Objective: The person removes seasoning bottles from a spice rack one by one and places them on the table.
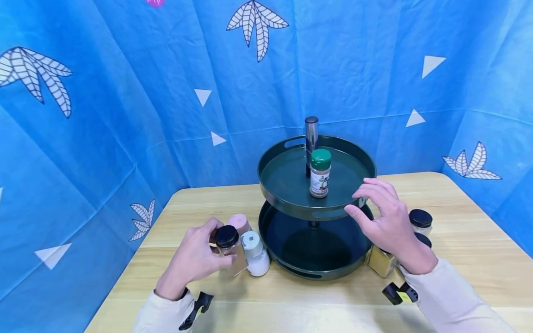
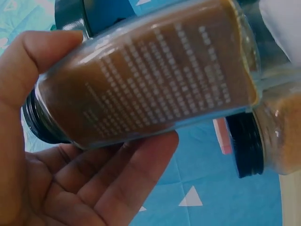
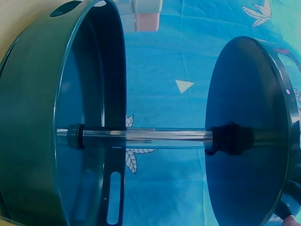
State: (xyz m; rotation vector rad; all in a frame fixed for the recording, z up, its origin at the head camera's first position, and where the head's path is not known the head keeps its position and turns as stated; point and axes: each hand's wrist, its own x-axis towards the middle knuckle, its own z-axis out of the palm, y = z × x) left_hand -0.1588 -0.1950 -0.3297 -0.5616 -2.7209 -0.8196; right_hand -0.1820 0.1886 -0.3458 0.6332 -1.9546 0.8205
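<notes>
My left hand (image 1: 195, 259) grips a clear glass spice jar (image 2: 150, 80) with a black lid and brown powder inside. White printing covers the side facing the left wrist view. At the right side of a dark green two-tier round tray, my right hand (image 1: 387, 226) has its thumb and fingers spread, fingertips right at the rim of the upper tier (image 1: 287, 203). A seasoning bottle (image 1: 319, 182) with a green cap stands upright on that tier. Below it, the lower tier (image 1: 291, 268) shows a bare dark floor.
Beside the held jar stand a white shaker (image 1: 258, 263) and a pink-topped one (image 1: 239, 222). Another black-lidded jar (image 2: 244, 146) shows in the left wrist view. Right of the tray are several black-lidded jars, one with yellow contents (image 1: 380, 262). Blue cloth (image 1: 354, 69) hangs behind the table.
</notes>
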